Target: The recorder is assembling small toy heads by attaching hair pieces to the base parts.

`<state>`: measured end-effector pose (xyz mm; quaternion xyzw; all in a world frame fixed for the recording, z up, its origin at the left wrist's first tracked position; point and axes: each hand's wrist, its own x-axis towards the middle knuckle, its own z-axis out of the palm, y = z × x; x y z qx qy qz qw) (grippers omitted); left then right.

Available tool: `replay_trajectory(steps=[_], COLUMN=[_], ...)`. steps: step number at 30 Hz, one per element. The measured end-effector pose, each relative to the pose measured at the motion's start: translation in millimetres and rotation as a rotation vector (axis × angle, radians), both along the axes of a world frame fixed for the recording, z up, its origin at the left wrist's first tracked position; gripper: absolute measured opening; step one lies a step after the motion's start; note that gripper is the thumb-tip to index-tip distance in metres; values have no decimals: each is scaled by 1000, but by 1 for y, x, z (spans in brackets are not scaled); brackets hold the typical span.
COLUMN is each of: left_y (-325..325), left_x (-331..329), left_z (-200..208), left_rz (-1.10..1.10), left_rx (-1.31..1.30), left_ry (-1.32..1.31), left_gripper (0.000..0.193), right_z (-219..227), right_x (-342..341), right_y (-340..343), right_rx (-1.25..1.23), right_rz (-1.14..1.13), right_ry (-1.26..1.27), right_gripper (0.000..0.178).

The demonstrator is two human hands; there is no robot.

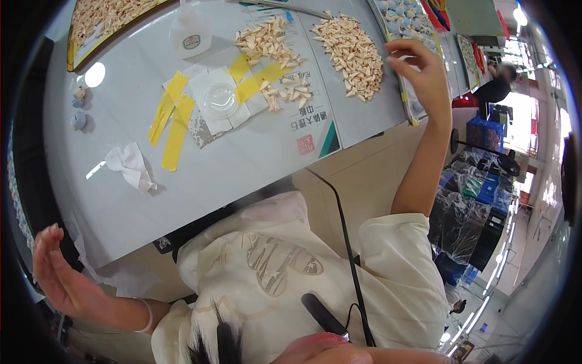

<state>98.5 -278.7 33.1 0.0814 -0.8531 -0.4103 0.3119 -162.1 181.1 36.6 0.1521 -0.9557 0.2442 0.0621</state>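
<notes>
My right hand is stretched out to the right end of the white table, fingers apart, its fingertips over the edge of a tray of pale blue pieces. A heap of small cream folded paper pieces lies just left of it. My left hand hangs open and empty off the table's near left corner. I cannot tell if the right fingertips pinch anything.
A second heap of cream pieces, a clear plastic lid on white sheets with yellow tape strips, a white glue bottle, a crumpled tissue, a board of cream pieces. A black cable runs down my front. Another person stands far right.
</notes>
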Motion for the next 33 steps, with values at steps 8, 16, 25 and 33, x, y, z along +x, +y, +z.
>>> replay_trajectory(steps=[8, 16, 25, 33], left_y=[8, 9, 6, 3], left_x=[-40, -64, -101, -96], left_z=[4, 12, -17, -19], left_rz=[-170, -63, -141, -41], left_rx=[-66, -189, -305, -250], left_ry=[-180, -374, -466, -428], left_gripper=[19, 15, 21, 17], right_z=[-5, -14, -4, -8], right_x=[12, 13, 44, 68], right_y=[-28, -21, -39, -40], right_rx=[-8, -109, -473, -661], right_rz=[154, 215, -34, 4], right_ry=[-188, 82, -133, -106], right_gripper=[16, 12, 12, 12])
